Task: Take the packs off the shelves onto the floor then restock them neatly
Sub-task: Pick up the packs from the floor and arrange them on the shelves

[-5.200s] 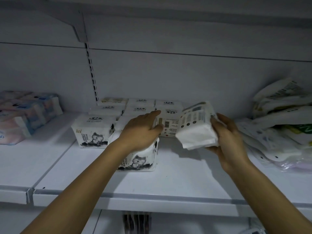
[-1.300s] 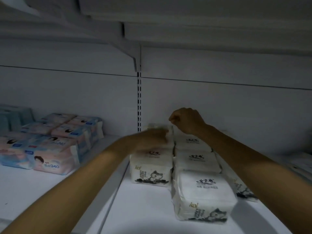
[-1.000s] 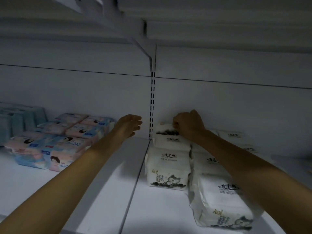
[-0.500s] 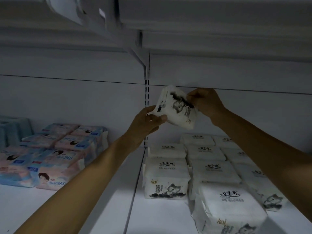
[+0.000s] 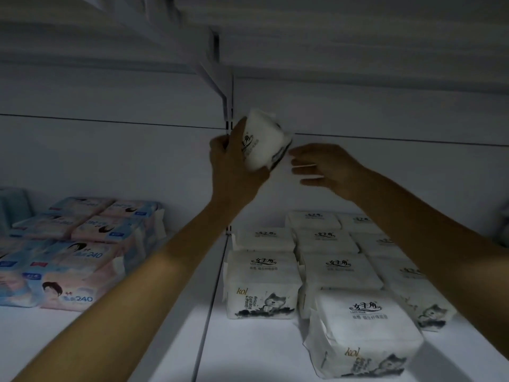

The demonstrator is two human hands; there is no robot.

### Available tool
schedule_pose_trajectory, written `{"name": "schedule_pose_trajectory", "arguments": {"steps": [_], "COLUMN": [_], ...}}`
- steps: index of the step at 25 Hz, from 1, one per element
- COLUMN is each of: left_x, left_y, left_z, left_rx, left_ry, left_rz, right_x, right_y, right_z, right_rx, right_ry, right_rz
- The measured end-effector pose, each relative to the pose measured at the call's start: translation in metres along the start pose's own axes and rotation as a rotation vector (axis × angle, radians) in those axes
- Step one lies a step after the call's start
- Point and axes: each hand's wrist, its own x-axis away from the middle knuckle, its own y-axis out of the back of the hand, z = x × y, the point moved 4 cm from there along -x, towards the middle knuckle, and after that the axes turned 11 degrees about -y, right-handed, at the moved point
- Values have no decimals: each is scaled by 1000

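Observation:
My left hand (image 5: 234,164) grips a white pack (image 5: 264,142) with black print, raised high in front of the back wall. Just right of the pack, my right hand (image 5: 322,168) hovers with its fingers spread and holds nothing. Below, several matching white packs (image 5: 327,266) with a cat drawing stand in rows on the white shelf (image 5: 248,359). One pack (image 5: 360,337) at the front right sits askew, forward of the rows.
Pink and blue packs (image 5: 74,252) fill the shelf bay to the left. A slotted upright (image 5: 228,117) and a bracket divide the two bays. The shelf above (image 5: 330,37) hangs close over my hands. Bare shelf lies in front of the white packs.
My right hand lifted a pack from the back row and passed it over; it has let go, and my left hand alone holds the pack, now turned.

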Motion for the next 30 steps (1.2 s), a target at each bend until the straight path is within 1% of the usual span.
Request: {"name": "schedule_pose_trajectory", "arguments": {"steps": [1,3,5,7,8,12,14,16,17,20,21,23,25,27,29,30], "left_x": [-3,3,18,31,37,45,46,48,50,60,65,70,68,66,67,68], "left_y": [2,-4,-20,-40,-47,-53,-52,-54,-54,-43,-40,-42,-52,-65,-78,-81], "left_z": [6,15,22,28,32,51,64,73,74,70,68,64,58,49,39,38], "left_rx": [-150,-313,-379,-445,-460,-360,-369,-425,-399,-159,-123,-171,-199,-190,-309,-345], "left_ry": [-69,-167,-225,-238,-236,-140,-88,-46,-1,230,248,177,88,137,153,165], "left_rz": [113,356,550,744,800,791,844,920,898,642,605,669,798,928,1030,1044], "right_x": [0,3,7,9,11,22,25,24,23,19,17,13,9,4,-1,-3], "right_y": [17,48,65,72,73,69,63,56,53,42,37,25,13,4,-1,-1], "right_z": [0,-9,-28,-47,-54,-72,-77,-78,-77,-74,-75,-78,-80,-84,-94,-99], "right_rx": [12,-48,-77,-46,-10,218,314,376,416,603,684,828,903,997,1068,1073], "right_ry": [16,-14,-67,-104,-116,-110,-61,9,46,131,152,202,219,194,165,158], "right_rz": [-45,-104,-117,-96,-79,7,9,-32,-51,-42,-23,17,63,107,130,141]}}
